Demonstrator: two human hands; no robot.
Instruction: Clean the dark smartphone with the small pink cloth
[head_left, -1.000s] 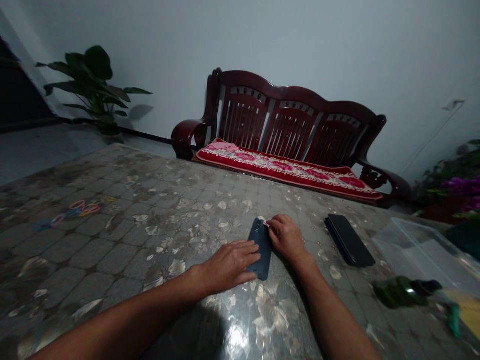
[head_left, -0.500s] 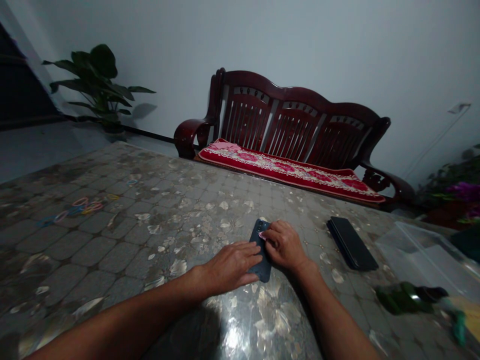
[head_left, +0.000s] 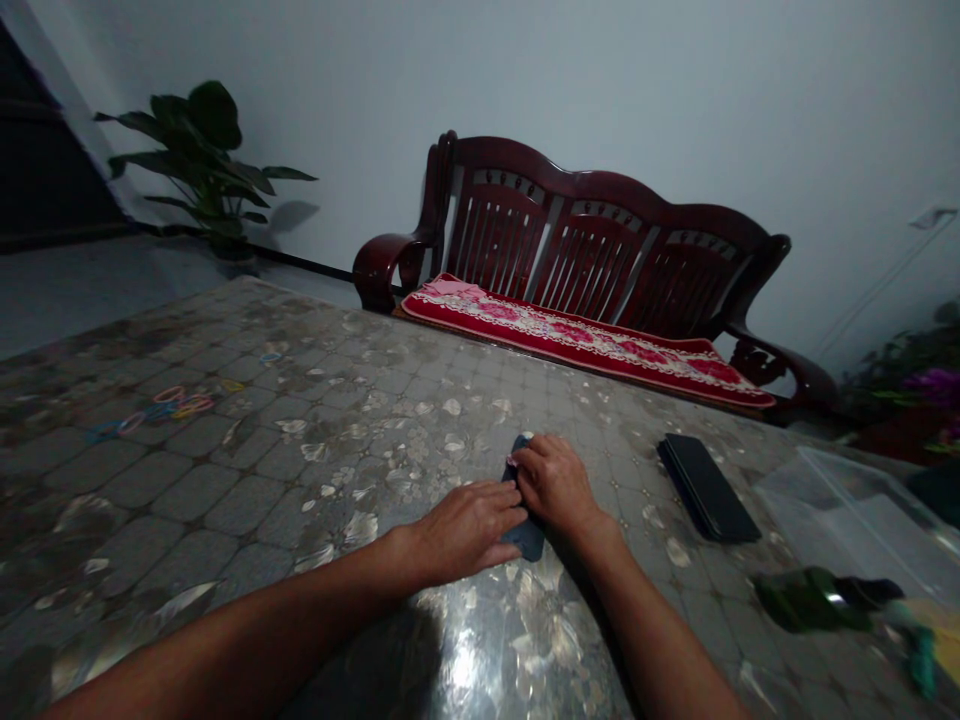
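A dark blue smartphone lies on the patterned table, its back with the camera lenses facing up, as the earlier view shows. My left hand rests over its left side, fingers stretched flat across it and the thumb apart near the lower end. Pinched in the fingers of my right hand is a small pink cloth-like piece, pressed against the upper part of the phone. Most of that piece is hidden under the fingers, and the hand covers the phone's upper right side.
To the right lie a black wallet-like case, a clear plastic box and a green bottle with a dark top. Several coloured rubber bands lie at the left. Beyond the table stands a wooden bench with a red cushion.
My right hand has shifted slightly left and up on the phone, covering the camera lenses and more of the pink piece. The left hand stays in place.
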